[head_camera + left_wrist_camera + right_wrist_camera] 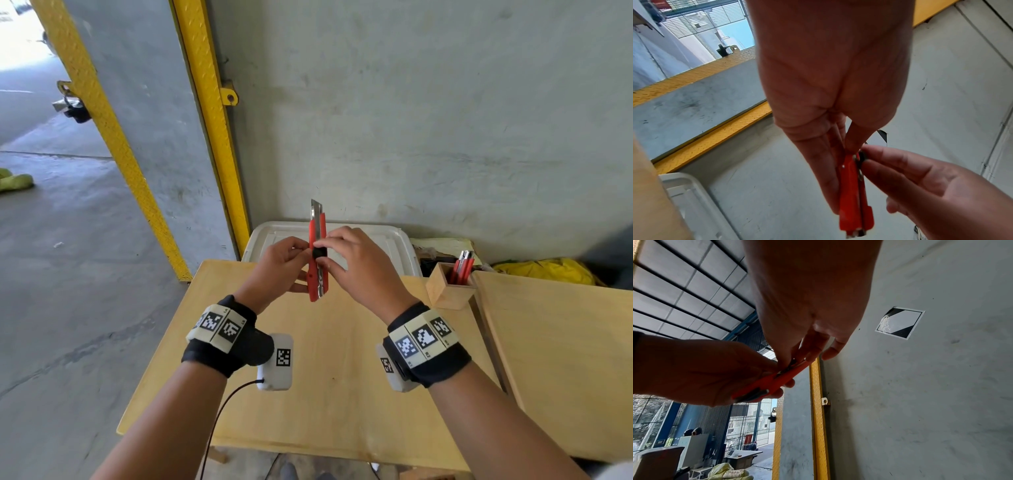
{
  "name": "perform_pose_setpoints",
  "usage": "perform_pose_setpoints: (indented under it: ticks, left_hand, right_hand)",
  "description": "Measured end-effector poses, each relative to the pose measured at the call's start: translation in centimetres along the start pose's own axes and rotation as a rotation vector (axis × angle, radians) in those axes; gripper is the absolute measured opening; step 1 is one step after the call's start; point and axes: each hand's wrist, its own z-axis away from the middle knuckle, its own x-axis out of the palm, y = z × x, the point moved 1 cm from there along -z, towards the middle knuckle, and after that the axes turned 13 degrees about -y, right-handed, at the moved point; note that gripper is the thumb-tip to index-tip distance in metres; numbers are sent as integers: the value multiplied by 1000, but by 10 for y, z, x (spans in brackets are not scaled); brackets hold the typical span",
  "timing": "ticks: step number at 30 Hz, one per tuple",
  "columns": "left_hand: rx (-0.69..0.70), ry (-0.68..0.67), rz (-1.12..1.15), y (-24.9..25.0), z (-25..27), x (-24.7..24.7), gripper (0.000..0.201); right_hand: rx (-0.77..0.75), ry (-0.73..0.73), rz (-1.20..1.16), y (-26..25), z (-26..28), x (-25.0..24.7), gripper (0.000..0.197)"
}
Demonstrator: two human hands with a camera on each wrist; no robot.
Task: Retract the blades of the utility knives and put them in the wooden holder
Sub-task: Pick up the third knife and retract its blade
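I hold a red utility knife (318, 274) (854, 201) (768, 382) upright above the table, its steel blade (316, 207) sticking out past the top. My left hand (284, 263) (838, 146) grips the red handle from the left. My right hand (346, 260) (900, 175) (797, 356) pinches the black slider (319, 253) on the knife's front. A small wooden holder (447, 289) stands at the right on the table, with other red knives (463, 265) upright in it.
A light wooden table (342, 377) lies under my hands, and a second board (561, 342) adjoins it on the right. A white plastic lid (394, 236) sits behind the table against the grey wall. Yellow fabric (544, 269) lies at the back right. A yellow door frame (212, 102) stands at the left.
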Motion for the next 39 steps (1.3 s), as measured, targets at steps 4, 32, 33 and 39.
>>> perform_pose_setpoints:
  ticks: [4, 32, 33, 39]
  left_hand:
    - [6, 17, 73, 1, 1, -4, 18]
    - [-57, 55, -15, -8, -3, 0, 20]
    - [-52, 55, -12, -8, -3, 0, 21]
    - [-63, 73, -30, -11, -4, 3, 20]
  right_hand:
    - [-18, -66, 11, -4, 8, 7, 29]
    - [55, -130, -35, -4, 28, 22, 35]
    - [41, -132, -28, -4, 27, 21, 31]
    - [180, -90, 6, -6, 26, 24, 37]
